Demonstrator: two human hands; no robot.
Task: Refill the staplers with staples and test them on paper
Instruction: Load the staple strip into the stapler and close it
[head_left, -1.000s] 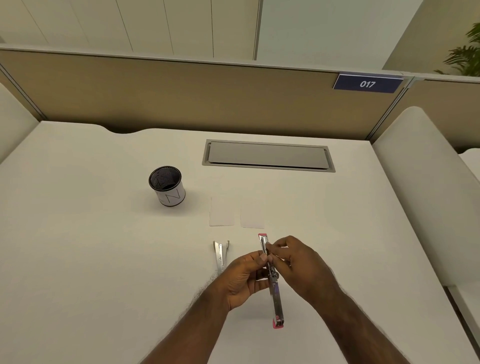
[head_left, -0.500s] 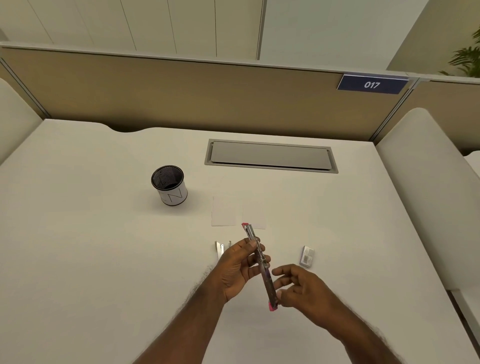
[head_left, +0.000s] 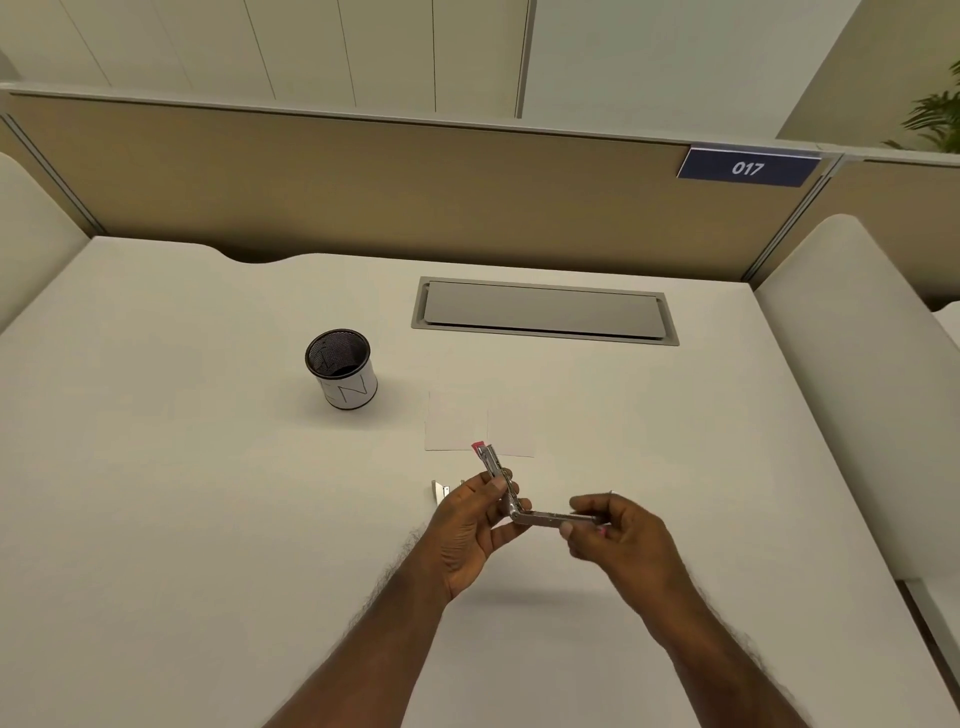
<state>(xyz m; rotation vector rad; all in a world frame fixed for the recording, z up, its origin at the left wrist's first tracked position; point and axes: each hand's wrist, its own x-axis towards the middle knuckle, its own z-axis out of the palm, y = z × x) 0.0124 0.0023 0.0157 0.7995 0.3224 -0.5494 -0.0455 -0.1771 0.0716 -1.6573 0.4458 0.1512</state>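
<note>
A slim metal stapler with pink ends is held above the desk, bent at its hinge into an L. My left hand grips the arm that points up and away, near the hinge. My right hand holds the other arm, which runs level to the right. A second stapler lies on the desk just left of my left hand, mostly hidden by it. Two small white paper slips lie flat just beyond the hands. The staple box is hidden behind my right hand.
A black mesh cup with a white sleeve stands at the left of the white desk. A grey cable hatch sits in the desk's far middle. Tan partition walls close the back; white padded panels flank both sides.
The stapler was straight in my left hand; my right hand has taken its near arm and swung it out to the right, folding it into an L. The staple box is now covered.
</note>
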